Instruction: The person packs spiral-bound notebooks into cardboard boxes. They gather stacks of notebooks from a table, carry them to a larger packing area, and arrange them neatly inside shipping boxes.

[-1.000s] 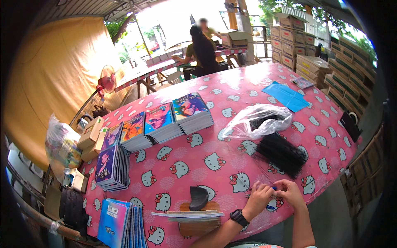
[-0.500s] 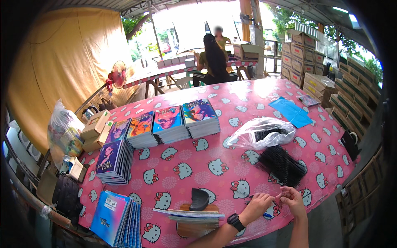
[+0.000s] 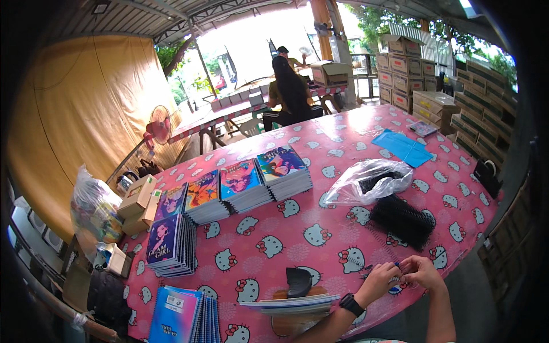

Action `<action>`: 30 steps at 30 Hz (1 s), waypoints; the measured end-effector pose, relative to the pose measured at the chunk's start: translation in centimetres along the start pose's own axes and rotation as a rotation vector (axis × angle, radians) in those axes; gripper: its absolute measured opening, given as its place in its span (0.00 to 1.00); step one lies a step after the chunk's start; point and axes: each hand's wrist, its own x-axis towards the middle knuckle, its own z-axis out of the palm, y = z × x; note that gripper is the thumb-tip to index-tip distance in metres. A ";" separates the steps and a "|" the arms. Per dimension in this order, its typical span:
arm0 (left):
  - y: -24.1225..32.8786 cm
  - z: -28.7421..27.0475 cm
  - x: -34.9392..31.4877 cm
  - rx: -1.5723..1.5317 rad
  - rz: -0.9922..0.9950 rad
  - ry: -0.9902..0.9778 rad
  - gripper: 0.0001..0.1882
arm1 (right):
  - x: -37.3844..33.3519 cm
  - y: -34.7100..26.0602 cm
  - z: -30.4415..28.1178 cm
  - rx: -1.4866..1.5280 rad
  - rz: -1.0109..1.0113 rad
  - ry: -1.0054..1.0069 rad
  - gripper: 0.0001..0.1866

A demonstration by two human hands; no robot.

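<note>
My left hand (image 3: 384, 281), with a black watch on its wrist, is closed around something small that I cannot make out. Beside it, my right hand (image 3: 422, 273) pinches what looks like the end of a thin dark spiral binding coil (image 3: 384, 240). A small dark object (image 3: 366, 271) lies against my left fingers; its kind is unclear. Just beyond both hands is a heap of black spiral coils (image 3: 402, 222). Left of my left forearm, a short stack of notebooks (image 3: 291, 304) rests on a brown wooden block (image 3: 289, 326), a curved black piece (image 3: 298, 282) by it.
Stacks of illustrated notebooks (image 3: 237, 177) line the left side, blue spiral notebooks (image 3: 177, 314) nearest me. A clear plastic bag (image 3: 349, 186) with black coils and blue sheets (image 3: 402, 147) lie farther right. Cartons (image 3: 407, 66) stand behind; people sit at another table.
The view has shifted, so the table's things sit farther right and lower. My hands stay close together; my right fingers have curled in nearer to my left hand.
</note>
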 end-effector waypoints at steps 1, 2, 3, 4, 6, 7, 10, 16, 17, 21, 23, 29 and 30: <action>0.1 0.0 0.0 -0.004 -0.002 0.012 0.09 | -0.2 -0.4 0.0 -0.006 0.017 0.003 0.20; 0.1 -0.1 -0.1 0.002 -0.002 0.017 0.09 | -0.2 -0.3 -0.1 0.041 -0.007 -0.003 0.20; 0.0 0.0 -0.1 0.004 -0.001 0.023 0.09 | 0.0 0.3 -0.3 0.086 -0.029 -0.008 0.21; -0.1 0.2 -0.1 0.007 0.000 0.029 0.09 | 0.2 0.4 -0.4 0.131 -0.052 -0.014 0.22; -0.3 0.2 0.0 -0.046 -0.029 0.033 0.09 | 0.3 0.3 -0.5 0.256 -0.087 -0.017 0.23; -0.4 0.2 0.0 -0.071 -0.045 0.032 0.09 | 0.5 0.2 -0.5 0.322 -0.104 -0.019 0.23; -0.4 -0.1 0.0 -0.266 -0.246 -0.066 0.09 | 1.1 0.6 -0.3 0.600 -0.221 -0.034 0.23; -0.2 -0.8 0.0 -0.282 -0.229 0.013 0.10 | 1.7 0.7 -0.5 0.730 -0.277 -0.082 0.23; -0.8 -0.4 -0.4 -0.321 -0.267 -0.006 0.10 | 1.8 0.6 -0.4 0.755 -0.284 -0.090 0.23; -0.6 -0.1 -0.2 -0.492 -0.326 0.017 0.11 | 2.3 1.0 0.5 0.983 -0.362 -0.249 0.23; -0.1 -0.3 0.2 -0.501 -0.298 0.067 0.11 | 2.6 1.6 0.7 1.047 -0.334 -0.234 0.24; 0.1 -1.2 0.8 -0.122 -0.168 0.118 0.10 | 3.2 3.0 -1.1 0.545 -0.275 -0.038 0.13; 0.0 -1.3 0.8 -0.075 -0.130 0.135 0.09 | 2.9 2.7 -1.0 0.462 -0.247 -0.016 0.12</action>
